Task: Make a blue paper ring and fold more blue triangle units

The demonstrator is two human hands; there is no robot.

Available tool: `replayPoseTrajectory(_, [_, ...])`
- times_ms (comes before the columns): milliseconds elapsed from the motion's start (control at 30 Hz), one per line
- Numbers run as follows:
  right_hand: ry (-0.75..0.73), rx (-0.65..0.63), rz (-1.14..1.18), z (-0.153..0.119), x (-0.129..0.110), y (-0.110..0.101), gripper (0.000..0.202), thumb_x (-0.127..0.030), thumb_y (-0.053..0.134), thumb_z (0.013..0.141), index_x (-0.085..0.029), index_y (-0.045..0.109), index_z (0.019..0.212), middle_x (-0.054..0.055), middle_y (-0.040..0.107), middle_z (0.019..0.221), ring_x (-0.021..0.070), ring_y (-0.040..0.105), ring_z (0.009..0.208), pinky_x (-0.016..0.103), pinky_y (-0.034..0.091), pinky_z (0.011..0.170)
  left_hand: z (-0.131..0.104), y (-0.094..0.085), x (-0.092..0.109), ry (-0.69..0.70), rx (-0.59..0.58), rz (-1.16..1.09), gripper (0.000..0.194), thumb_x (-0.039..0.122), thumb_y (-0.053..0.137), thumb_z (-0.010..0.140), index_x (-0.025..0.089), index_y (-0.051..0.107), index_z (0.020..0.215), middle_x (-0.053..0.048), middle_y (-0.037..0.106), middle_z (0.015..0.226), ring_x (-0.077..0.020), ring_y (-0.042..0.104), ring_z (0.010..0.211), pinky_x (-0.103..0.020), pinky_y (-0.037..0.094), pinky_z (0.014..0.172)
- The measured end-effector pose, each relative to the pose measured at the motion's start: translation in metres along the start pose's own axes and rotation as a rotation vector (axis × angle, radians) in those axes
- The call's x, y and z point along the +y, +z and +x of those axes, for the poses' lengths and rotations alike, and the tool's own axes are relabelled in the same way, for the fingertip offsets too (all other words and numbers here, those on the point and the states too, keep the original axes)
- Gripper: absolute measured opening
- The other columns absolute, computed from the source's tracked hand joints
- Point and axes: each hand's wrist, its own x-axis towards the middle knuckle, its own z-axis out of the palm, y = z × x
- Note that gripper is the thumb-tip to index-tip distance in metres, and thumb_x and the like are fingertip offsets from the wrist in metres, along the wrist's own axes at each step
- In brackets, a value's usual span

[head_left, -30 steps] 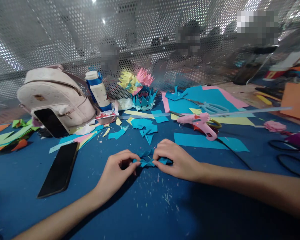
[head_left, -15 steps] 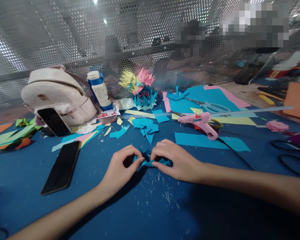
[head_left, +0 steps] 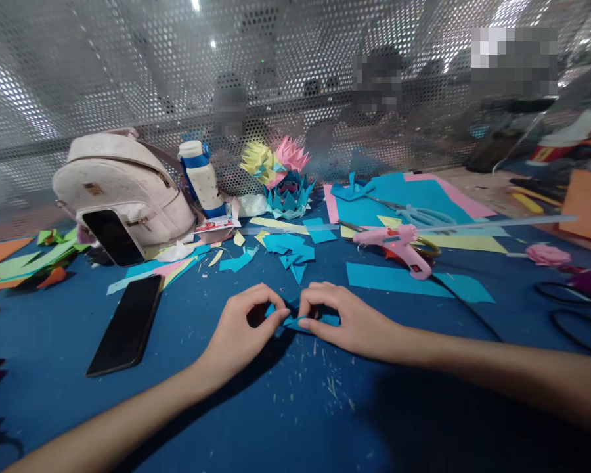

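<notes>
Between my two hands is a folded piece of blue paper (head_left: 295,322), partly covered by my fingers. My left hand (head_left: 253,322) pinches its left end between thumb and forefinger. On the other side, my right hand (head_left: 335,317) pinches it with the thumb in front and curled fingers behind. Just beyond my hands lie several folded blue paper pieces (head_left: 290,251). Farther back stand a blue paper lotus (head_left: 289,197), a yellow paper flower (head_left: 259,161) and a pink paper flower (head_left: 291,154).
A pink glue gun (head_left: 394,242) with a cord lies right of centre, near a blue paper strip (head_left: 418,281) and scissors (head_left: 423,215). At left are a phone (head_left: 125,327), a second phone (head_left: 113,236) against a backpack (head_left: 123,177), and a bottle (head_left: 204,180). Behind runs a perforated metal screen (head_left: 295,79).
The view has shifted slightly. Both hands still pinch the blue paper; its back part, visible earlier between them, now shows less, and the piece looks flatter.
</notes>
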Motion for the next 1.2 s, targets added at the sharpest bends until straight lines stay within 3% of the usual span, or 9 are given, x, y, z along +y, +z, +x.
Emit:
replayPoseTrajectory(967, [-0.021,-0.011,-0.05,-0.0009,0.0015,0.0002,0.013,-0.022,0.062,0.091,-0.019,0.059,0.079,-0.001,0.062,0.078,0.0153,0.051,0.078,0.029,0.036,0.074,0.0001,-0.0004,0.0004,0.012,0.007,0.04,0.016,0.026,0.062,0.09,0.018,0.067,0.077,0.002,0.058,0.071,-0.0107,0.045,0.061,-0.022,0.035,0.057])
replayPoseTrajectory(1200, [-0.159,-0.002,-0.168,-0.0005,0.0038,-0.0014,0.014,-0.024,0.059,0.095,-0.019,0.059,0.082,-0.001,0.06,0.076,0.0146,0.049,0.076,0.03,0.033,0.076,-0.001,-0.002,0.0018,0.064,-0.02,0.074,0.014,0.022,0.059,0.091,0.018,0.066,0.079,0.002,0.06,0.075,-0.0114,0.049,0.066,-0.022,0.036,0.06])
